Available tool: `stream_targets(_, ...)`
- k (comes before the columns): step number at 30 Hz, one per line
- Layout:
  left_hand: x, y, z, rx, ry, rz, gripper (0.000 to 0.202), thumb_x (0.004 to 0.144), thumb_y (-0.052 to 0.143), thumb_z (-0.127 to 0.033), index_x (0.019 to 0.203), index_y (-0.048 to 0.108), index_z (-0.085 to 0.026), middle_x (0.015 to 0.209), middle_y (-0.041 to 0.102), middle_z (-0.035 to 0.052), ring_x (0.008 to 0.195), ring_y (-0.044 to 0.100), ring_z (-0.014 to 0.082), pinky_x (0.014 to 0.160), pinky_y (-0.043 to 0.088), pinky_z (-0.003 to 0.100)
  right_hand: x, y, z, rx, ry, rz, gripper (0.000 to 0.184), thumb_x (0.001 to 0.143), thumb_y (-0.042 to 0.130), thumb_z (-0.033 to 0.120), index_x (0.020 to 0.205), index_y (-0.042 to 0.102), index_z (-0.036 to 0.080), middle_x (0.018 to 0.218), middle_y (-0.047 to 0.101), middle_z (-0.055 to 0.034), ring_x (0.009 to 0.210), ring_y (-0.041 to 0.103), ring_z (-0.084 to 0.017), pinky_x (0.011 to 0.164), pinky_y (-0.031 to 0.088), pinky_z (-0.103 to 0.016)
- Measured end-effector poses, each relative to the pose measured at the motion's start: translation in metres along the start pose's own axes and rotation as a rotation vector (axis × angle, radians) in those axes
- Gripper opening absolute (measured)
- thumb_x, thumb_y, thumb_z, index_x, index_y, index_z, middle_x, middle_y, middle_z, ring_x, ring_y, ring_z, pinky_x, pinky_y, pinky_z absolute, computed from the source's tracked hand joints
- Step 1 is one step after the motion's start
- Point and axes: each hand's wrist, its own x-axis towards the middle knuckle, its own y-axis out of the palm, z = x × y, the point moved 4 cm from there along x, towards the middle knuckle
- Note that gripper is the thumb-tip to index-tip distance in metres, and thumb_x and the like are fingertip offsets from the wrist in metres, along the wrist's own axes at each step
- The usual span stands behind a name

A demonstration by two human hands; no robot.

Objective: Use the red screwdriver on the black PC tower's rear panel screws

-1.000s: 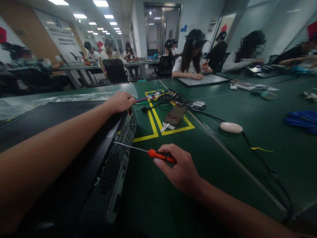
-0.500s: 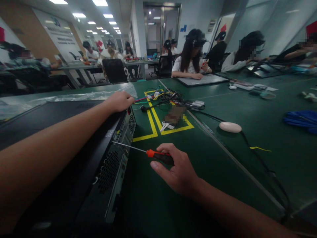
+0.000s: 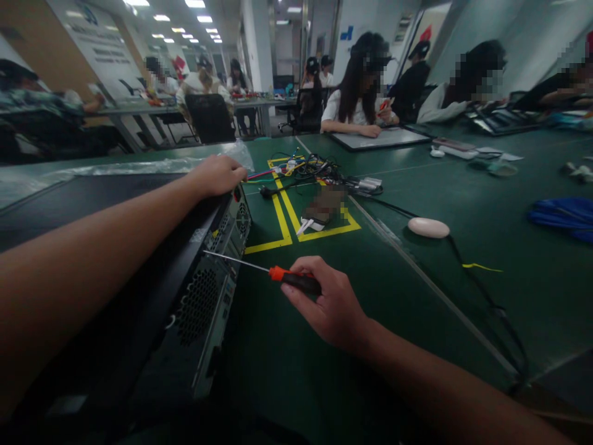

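Observation:
A black computer case lies on its side on the green table, its perforated rear panel facing right. My left hand rests on the case's far top corner, fingers curled over the edge. My right hand is closed on a screwdriver with an orange and black handle. Its thin metal shaft points left, and the tip touches the upper edge of the rear panel.
Yellow tape marks boxes on the table, with a tangle of cables behind. A white mouse with its cord lies to the right, a blue cloth farther right. Clear plastic sheeting lies beyond the case. Several people sit at tables.
The view has tilted a little downward. My right hand has shifted slightly left with the screwdriver, its tip staying at the rear panel. My left hand has stayed on the case.

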Motion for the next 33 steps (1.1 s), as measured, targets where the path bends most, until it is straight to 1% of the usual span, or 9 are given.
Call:
stream_targets(9, -0.0021, -0.0021, -0.0026, 0.014, 0.025, 0.000, 0.057, 0.090, 0.034, -0.041, 0.110, 0.081, -0.017, 0.121, 0.074, 0.0136, 0.113, 0.065, 0.0295, 0.099, 0.048, 0.039, 0.0004, -0.0014, -0.0007, -0.011, -0.018, -0.012, 0.014, 0.094, 0.063, 0.021, 0.106, 0.056, 0.023, 0.088, 0.065, 0.0012, 0.063, 0.053, -0.012, 0.059, 0.041, -0.027)
stream_targets(13, -0.0015, -0.0018, -0.0015, 0.025, 0.004, 0.000, 0.056, 0.091, 0.034, -0.041, 0.112, 0.081, -0.019, 0.122, 0.074, 0.0107, 0.114, 0.064, 0.0289, 0.099, 0.048, 0.038, 0.0011, -0.0014, -0.0002, -0.002, -0.029, -0.012, 0.014, 0.094, 0.064, 0.021, 0.106, 0.056, 0.022, 0.088, 0.066, 0.0006, 0.066, 0.056, -0.012, 0.060, 0.042, -0.027)
stream_targets(18, -0.0012, -0.0020, -0.0013, 0.021, -0.001, 0.000, 0.053, 0.091, 0.036, -0.040, 0.110, 0.081, -0.020, 0.120, 0.075, 0.0099, 0.114, 0.065, 0.0295, 0.098, 0.049, 0.038, 0.0004, -0.0016, 0.0000, -0.003, -0.036, -0.017, 0.014, 0.094, 0.064, 0.021, 0.105, 0.057, 0.022, 0.089, 0.065, 0.0008, 0.064, 0.053, -0.011, 0.060, 0.041, -0.026)
stream_targets(23, -0.0009, -0.0016, -0.0013, 0.026, 0.006, 0.006, 0.056, 0.091, 0.035, -0.041, 0.112, 0.081, -0.018, 0.121, 0.075, 0.0118, 0.113, 0.065, 0.0295, 0.097, 0.049, 0.038, -0.0006, -0.0006, -0.0009, -0.006, -0.054, -0.024, 0.015, 0.093, 0.066, 0.021, 0.105, 0.057, 0.020, 0.088, 0.065, 0.0007, 0.066, 0.055, -0.012, 0.060, 0.041, -0.026)
stream_targets(28, -0.0021, -0.0023, -0.0026, 0.038, 0.006, 0.007, 0.056, 0.091, 0.034, -0.039, 0.114, 0.081, -0.018, 0.119, 0.075, 0.0100, 0.114, 0.064, 0.0295, 0.097, 0.048, 0.036, -0.0004, -0.0013, -0.0019, -0.011, -0.064, -0.042, 0.015, 0.093, 0.067, 0.021, 0.106, 0.060, 0.019, 0.090, 0.066, -0.0009, 0.067, 0.057, -0.012, 0.062, 0.043, -0.027)
stream_targets(33, -0.0059, -0.0048, -0.0051, 0.017, 0.032, 0.033, 0.054, 0.093, 0.036, -0.036, 0.117, 0.079, -0.014, 0.122, 0.074, 0.0124, 0.109, 0.063, 0.0275, 0.095, 0.046, 0.036, 0.0016, -0.0044, 0.0009, -0.036, -0.055, -0.081, 0.014, 0.095, 0.067, 0.024, 0.106, 0.066, 0.016, 0.091, 0.069, -0.0038, 0.075, 0.061, -0.015, 0.067, 0.045, -0.028)
